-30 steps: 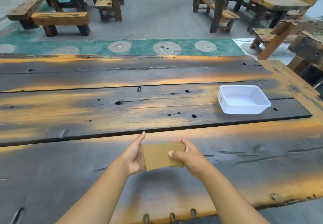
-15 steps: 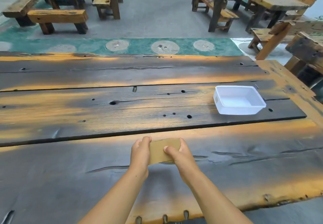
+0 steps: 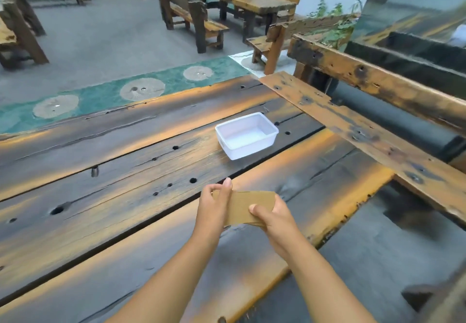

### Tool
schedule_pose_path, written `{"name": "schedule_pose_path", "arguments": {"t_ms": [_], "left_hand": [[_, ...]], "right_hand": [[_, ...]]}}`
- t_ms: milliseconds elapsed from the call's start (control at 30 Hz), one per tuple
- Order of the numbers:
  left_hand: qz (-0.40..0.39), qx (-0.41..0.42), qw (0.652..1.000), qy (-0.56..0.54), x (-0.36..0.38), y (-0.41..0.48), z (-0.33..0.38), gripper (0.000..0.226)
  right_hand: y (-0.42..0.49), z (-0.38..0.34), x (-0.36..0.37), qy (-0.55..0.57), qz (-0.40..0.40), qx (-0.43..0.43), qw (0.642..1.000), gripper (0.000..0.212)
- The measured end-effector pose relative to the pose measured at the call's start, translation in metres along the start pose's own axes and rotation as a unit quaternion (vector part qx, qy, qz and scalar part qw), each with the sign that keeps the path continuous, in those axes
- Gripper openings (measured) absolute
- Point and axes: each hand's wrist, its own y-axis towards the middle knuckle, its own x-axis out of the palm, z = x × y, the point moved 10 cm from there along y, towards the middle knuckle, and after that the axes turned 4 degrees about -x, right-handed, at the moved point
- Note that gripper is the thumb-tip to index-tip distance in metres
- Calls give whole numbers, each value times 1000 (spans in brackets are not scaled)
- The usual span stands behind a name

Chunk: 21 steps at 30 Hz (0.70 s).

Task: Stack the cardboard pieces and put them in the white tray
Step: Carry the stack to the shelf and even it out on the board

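We see a long dark plank table [image 3: 106,171] of scorched, orange-streaked wood filling most of the view, with round holes and long cracks along its boards and a paler worn board across its right end; beyond it lie grey floor, a green strip with round tan patches, and several rough wooden benches [image 3: 194,17] far off. On the table, toward the far right, stands the white rectangular plastic tray [image 3: 273,139], open side up, with nothing visible inside it. Nearer to us, well apart from the tray and raised above the near planks, is the thin stack of brown cardboard pieces [image 3: 249,206], held between our two hands. Our left hand [image 3: 214,206] curls around the stack's left end, its fingertips pinched at the far corner. Our right hand [image 3: 274,218] clasps the right end, thumb pressed flat on the top face and fingers tucked beneath. How many pieces make up the stack we cannot tell
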Motion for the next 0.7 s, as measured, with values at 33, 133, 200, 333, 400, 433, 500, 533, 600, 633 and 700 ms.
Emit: {"name": "schedule_pose_path", "arguments": {"t_ms": [33,133,200,333,400,433,500,533,600,633,700], "left_hand": [[-38,14,999,10,28,-3,6,45],[-139,35,989,22,110,-14,16,50],[-191,36,980,32,157,-20,19,58],[-269,82,956,90,256,-42,33,58],[-309,100,941,94,313,-63,41,49],[-314,102,939,95,325,-67,42,46],[-355,97,924,101,369,-86,40,46],[-380,95,913,111,393,-98,37,48],[-425,100,890,134,438,-119,31,45],[-448,107,876,143,462,-130,30,40],[-487,126,848,168,510,-151,32,30]], "right_hand": [[3,-9,-23,18,9,-7,1000,40],[6,-32,-98,40,46,-22,998,45],[3,-42,-142,31,80,-23,996,51],[-16,-67,-231,51,167,-50,983,49],[-36,-75,-285,81,227,-63,968,41],[-43,-77,-294,87,235,-59,966,37],[-65,-81,-332,94,271,-60,956,28],[-78,-83,-354,105,292,-65,948,24],[-103,-87,-395,115,334,-71,933,21],[-116,-86,-416,119,355,-73,925,21],[-138,-88,-453,128,390,-84,908,21]]}}
